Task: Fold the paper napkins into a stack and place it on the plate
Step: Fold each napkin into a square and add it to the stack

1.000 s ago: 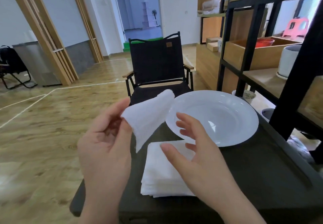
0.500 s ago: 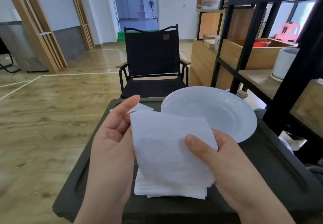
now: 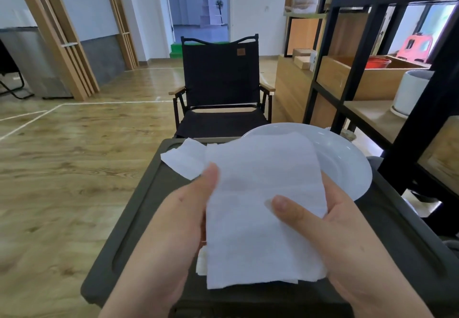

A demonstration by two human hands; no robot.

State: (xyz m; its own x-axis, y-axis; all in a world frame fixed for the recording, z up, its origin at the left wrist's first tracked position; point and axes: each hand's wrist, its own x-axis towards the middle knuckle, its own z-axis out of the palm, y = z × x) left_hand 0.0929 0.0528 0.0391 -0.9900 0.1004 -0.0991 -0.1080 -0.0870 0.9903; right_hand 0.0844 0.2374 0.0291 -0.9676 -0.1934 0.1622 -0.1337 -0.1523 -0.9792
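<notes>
I hold one white paper napkin [image 3: 260, 208] spread out above the dark table [image 3: 139, 218]. My left hand [image 3: 173, 230] pinches its left edge with the thumb on top. On the right edge, my right hand [image 3: 330, 233] grips it, thumb pressed on the sheet. Under the napkin lies the stack of napkins [image 3: 201, 263], mostly hidden, with only its left edge showing. A separate folded napkin [image 3: 183, 160] lies on the table's far left. The white plate [image 3: 347, 163] sits at the far right of the table, partly covered by the held napkin.
A black folding chair [image 3: 218, 89] stands just beyond the table. A black metal shelf unit [image 3: 360, 69] with wooden boxes and a white pot [image 3: 409, 91] rises close on the right. Wooden floor spreads to the left.
The napkin, first held by my left hand alone, was taken by both hands and is now opened out taller, its top edge risen over the plate's near rim.
</notes>
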